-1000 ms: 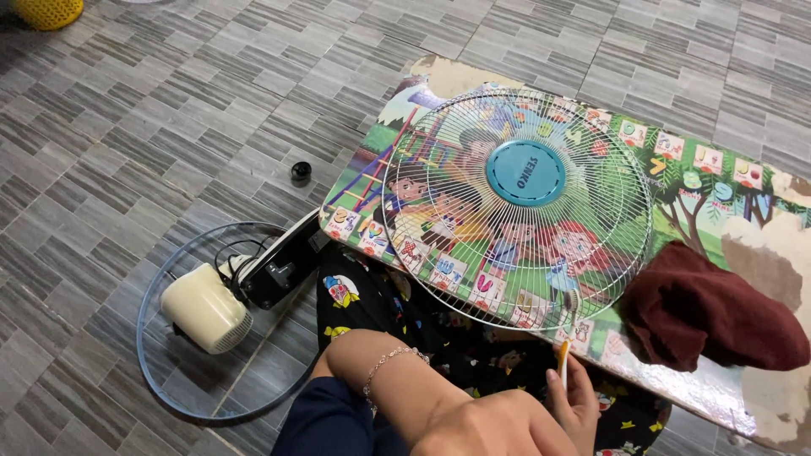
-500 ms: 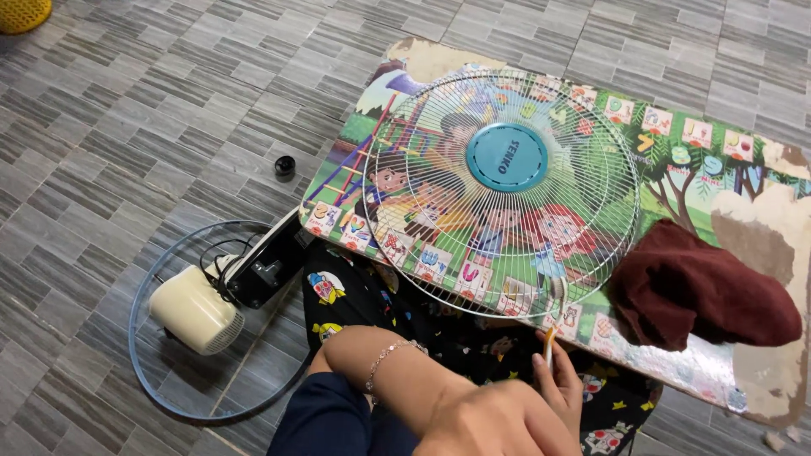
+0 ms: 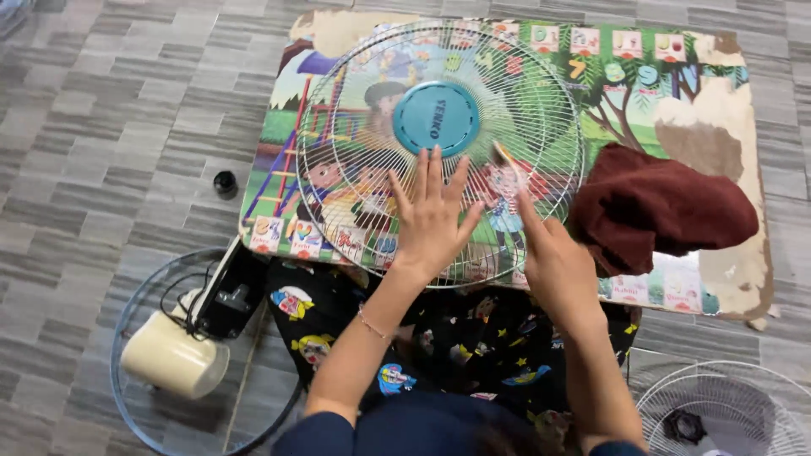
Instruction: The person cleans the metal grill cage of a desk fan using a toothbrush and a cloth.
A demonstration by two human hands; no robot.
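Floor (image 3: 110, 127) grey tiled; cartoon mat (image 3: 726, 279) under fan grille (image 3: 541, 93).

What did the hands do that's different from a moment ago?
The left hand has come up and now lies flat, fingers spread, on the white wire fan guard. The right hand, which was low near the guard's near edge, has reached forward over it, carrying its thin stick-like tool. The guard, the picture board under it, the dark red cloth and the cream fan motor stayed put.

Dark blue sleeves, a thin bracelet (image 3: 372, 323) on the left wrist, cartoon-print black trousers (image 3: 473, 338).
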